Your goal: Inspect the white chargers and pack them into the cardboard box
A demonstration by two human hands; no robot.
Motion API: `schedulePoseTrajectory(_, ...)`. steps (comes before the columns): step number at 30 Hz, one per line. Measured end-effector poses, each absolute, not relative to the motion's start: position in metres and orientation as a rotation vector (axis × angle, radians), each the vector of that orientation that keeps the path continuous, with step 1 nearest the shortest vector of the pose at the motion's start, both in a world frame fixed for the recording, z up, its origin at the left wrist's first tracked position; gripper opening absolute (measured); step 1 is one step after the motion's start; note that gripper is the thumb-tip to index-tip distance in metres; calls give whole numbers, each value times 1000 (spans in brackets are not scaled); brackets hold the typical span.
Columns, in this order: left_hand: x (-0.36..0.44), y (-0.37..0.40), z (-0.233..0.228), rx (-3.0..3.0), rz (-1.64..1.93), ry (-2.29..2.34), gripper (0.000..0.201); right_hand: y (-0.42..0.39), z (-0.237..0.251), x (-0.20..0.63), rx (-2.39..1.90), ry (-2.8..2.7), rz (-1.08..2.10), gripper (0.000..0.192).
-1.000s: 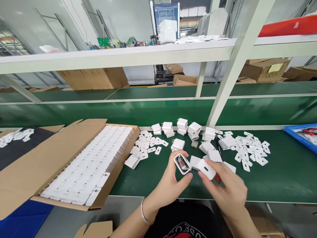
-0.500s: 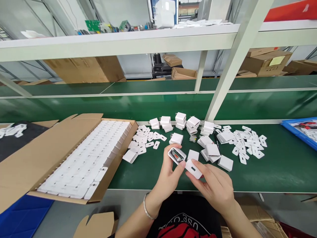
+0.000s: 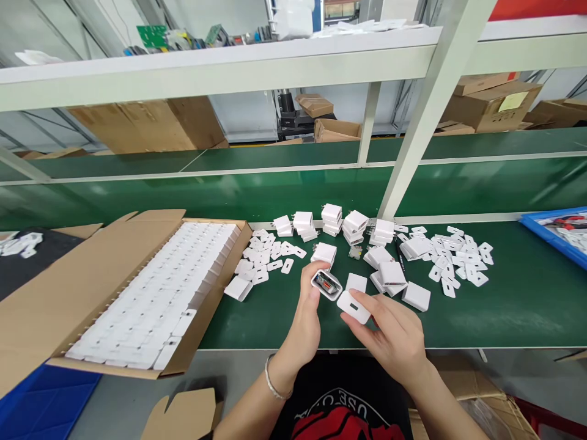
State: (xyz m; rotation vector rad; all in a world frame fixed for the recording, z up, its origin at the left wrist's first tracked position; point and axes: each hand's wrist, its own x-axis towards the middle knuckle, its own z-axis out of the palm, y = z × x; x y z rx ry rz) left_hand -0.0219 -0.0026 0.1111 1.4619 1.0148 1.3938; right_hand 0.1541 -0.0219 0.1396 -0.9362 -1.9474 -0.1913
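The cardboard box (image 3: 92, 287) sits on the left of the bench (image 3: 527, 305), packed with rows of chargers (image 3: 169, 287). Right of it there's a scatter of small cover plates (image 3: 270, 256), then stacked charger shells (image 3: 339, 223) further back by the shelf post (image 3: 422, 128). More plates (image 3: 458, 263) lie to the right, with a tray (image 3: 550, 238) at the far right edge. The left hand (image 3: 305, 324) and right hand (image 3: 394, 339) are at the front edge, between the two scatters.

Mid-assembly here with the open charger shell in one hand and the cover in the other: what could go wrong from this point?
1. The left hand holds the open charger shell by its sides, with the board exposed; a finger may touch it.
2. The right hand pinches the white cover at one end; it may go on skewed or slip.
3. Both hands work above the bench edge, so a dropped part may fall off the bench.
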Motion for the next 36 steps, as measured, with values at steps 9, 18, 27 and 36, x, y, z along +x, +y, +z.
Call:
schedulePoseTrajectory(9, -6, -15, 98, 1597, 1338, 1023, 49, -13, 128, 140, -999, -1840, -164, 23)
schedulePoseTrajectory(18, -2, -15, 102, 1510, 1388, 1105, 39, -12, 123, 139, -990, -1820, -96, 29)
schedulePoseTrajectory(27, -1, -15, 99, 1493, 1408, 1154, 39, -13, 121, 142, -1064, -1827, 233, 41)
schedulePoseTrajectory(36, 4, -21, 95, 1521, 1440, 1220, 40, -9, 96, 124, -1065, -1303, 911, 32)
